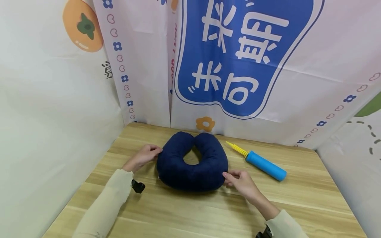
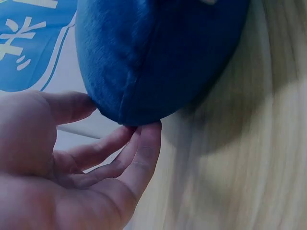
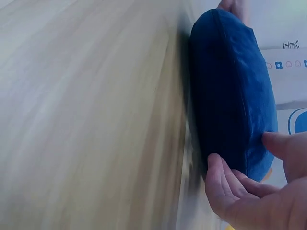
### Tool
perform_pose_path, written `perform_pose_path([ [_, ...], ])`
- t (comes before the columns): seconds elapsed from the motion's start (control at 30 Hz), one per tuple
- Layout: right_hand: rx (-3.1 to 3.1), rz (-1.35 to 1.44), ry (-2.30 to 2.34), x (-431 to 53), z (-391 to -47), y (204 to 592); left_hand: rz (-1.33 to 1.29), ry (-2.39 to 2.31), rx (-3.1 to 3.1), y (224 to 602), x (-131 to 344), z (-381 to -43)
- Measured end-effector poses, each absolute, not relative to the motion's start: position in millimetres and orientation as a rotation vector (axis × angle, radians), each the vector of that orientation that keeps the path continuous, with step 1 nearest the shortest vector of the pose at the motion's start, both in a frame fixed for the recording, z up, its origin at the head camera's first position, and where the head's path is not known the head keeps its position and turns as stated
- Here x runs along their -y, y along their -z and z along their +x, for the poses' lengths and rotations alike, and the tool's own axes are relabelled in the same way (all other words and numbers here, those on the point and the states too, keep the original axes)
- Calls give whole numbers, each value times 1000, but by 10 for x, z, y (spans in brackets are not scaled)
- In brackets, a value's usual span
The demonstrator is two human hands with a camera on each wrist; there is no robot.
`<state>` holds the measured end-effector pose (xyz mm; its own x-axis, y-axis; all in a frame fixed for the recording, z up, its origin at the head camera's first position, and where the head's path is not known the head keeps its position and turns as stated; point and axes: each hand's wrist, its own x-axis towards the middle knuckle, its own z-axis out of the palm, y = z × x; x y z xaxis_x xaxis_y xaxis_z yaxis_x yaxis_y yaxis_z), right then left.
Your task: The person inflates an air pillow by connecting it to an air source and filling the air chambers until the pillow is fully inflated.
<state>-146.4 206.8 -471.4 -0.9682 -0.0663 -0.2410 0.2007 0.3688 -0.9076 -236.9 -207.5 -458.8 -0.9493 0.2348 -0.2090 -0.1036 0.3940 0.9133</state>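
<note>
A navy blue U-shaped neck pillow point(image 1: 190, 177) lies on the wooden table, its two ends pointing toward the back wall. At its left side the left hand point(image 1: 146, 154) pinches the edge. Thumb and fingers of that left hand point(image 2: 91, 167) meet the plush cover on either side of a seam in the left wrist view. On the opposite side, near the front corner, the right hand point(image 1: 242, 183) grips the pillow. From the right wrist view, this right hand point(image 3: 254, 191) has its thumb on the upper face and its fingers on the lower side.
A blue hand pump point(image 1: 266, 165) with a yellow nozzle point(image 1: 236, 147) lies right of the pillow on the table point(image 1: 178, 215). Behind the table hangs a printed curtain point(image 1: 148, 66) with a blue sign pattern. White cloth walls point(image 1: 59, 132) border the left and right sides.
</note>
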Motion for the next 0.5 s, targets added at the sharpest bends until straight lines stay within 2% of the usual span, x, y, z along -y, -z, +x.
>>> perform_pose_path([
  [0.23,-2430,123,1564,-2063,-1541,4615,118,-1623,-2307,4566,2091,-2203],
  [0.5,-2315,141,1749,-2120,-1798,4558,214,-1592,-2276,4491,2017,-1777],
])
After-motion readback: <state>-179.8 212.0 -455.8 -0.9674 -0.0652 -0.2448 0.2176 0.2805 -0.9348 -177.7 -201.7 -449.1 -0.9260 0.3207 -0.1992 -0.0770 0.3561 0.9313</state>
